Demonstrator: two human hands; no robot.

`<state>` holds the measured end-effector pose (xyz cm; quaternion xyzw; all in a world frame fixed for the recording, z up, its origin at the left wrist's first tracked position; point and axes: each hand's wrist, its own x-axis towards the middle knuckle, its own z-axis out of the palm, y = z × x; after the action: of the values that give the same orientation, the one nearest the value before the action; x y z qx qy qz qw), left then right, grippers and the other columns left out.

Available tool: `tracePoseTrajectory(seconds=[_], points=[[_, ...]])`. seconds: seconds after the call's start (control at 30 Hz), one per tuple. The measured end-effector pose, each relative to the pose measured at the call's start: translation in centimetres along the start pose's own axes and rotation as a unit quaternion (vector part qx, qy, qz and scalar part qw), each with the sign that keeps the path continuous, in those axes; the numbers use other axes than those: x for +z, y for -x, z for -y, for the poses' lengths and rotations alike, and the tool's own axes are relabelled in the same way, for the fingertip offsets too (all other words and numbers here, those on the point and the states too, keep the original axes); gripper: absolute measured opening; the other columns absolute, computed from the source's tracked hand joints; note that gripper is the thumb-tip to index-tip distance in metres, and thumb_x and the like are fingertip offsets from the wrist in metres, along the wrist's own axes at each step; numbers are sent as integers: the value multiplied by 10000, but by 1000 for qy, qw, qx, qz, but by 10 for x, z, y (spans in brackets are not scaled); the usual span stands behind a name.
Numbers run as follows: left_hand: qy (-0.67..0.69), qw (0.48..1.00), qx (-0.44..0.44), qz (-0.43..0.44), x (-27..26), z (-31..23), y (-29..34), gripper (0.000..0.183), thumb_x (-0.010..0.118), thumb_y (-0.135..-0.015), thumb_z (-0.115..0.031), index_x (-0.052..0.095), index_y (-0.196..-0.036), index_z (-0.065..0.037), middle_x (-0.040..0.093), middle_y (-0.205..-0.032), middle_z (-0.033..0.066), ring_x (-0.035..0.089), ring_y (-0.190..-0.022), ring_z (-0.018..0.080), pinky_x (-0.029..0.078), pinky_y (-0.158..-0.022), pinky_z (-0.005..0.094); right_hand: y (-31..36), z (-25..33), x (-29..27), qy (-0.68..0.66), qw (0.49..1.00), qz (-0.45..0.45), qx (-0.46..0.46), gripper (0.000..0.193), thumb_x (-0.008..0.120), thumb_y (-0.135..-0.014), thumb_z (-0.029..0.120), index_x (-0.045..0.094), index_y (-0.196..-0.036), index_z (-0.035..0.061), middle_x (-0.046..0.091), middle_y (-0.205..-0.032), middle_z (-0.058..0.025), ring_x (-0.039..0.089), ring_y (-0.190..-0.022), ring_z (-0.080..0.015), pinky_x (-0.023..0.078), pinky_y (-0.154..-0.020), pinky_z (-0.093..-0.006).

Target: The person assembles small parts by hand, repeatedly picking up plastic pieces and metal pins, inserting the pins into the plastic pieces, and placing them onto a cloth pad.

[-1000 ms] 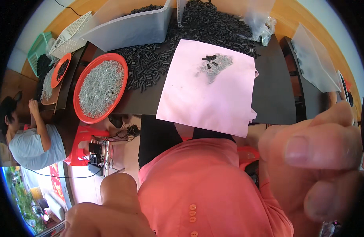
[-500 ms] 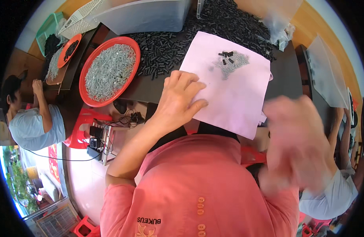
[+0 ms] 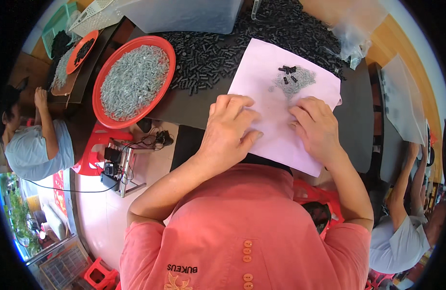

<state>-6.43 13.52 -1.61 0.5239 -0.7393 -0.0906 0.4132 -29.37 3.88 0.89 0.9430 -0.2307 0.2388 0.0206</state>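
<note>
A pink sheet of paper (image 3: 269,82) lies on the dark table (image 3: 194,108) in front of me. On its far part sit a few small black cylinders (image 3: 287,72) beside a little heap of small silvery parts (image 3: 300,79). My left hand (image 3: 228,128) rests flat on the sheet's near left part, fingers spread, holding nothing. On the sheet's near right part lies my right hand (image 3: 317,128), fingers slightly curled, nothing visible in it.
A red round tray (image 3: 109,118) of silvery parts stands at the left. A large heap of black cylinders (image 3: 208,53) covers the far table, with a clear plastic bin (image 3: 184,17) behind. Other people work at the left (image 3: 32,145) and lower right (image 3: 397,232).
The view has shifted. Both my hands, close to the camera a second ago, have come down onto the pink sheet: the left first, then the right.
</note>
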Motion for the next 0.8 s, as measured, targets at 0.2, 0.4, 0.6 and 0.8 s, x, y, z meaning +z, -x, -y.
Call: tracePoseTrajectory(seconds=[0.2,0.4,0.6,0.8], points=[[36,999,-1,-27,-2,11,-5,329,780,-668,-48,637,-963,-24,601,-1059,95,531,-998,321,445,-822,421,-20,-15,-11,-59,996,46,40,223,705,-707,100,657,-923,71,612,-964,-92,598,-909,-296,488,-764,-407],[28,999,17,-39,-3,13,-11,316,777,-662,-24,635,-944,-18,607,-1004,102,540,-926,316,476,-766,407,-64,-40,-2,-2,999,27,41,137,691,-740,86,663,-874,85,611,-880,-89,626,-843,-300,509,-723,-421],[22,999,3,-43,-3,13,-12,240,724,-697,17,636,-916,-25,607,-960,105,543,-892,322,480,-733,404,-88,-52,19,19,996,78,42,164,650,-774,89,645,-938,95,590,-886,-71,619,-860,-295,496,-723,-416],[-70,988,9,-134,-11,41,-60,59,632,-787,11,634,-838,-19,587,-832,141,565,-827,355,470,-719,446,-100,-57,24,19,997,65,48,130,639,-780,93,672,-906,96,636,-877,-74,646,-841,-288,503,-715,-409]])
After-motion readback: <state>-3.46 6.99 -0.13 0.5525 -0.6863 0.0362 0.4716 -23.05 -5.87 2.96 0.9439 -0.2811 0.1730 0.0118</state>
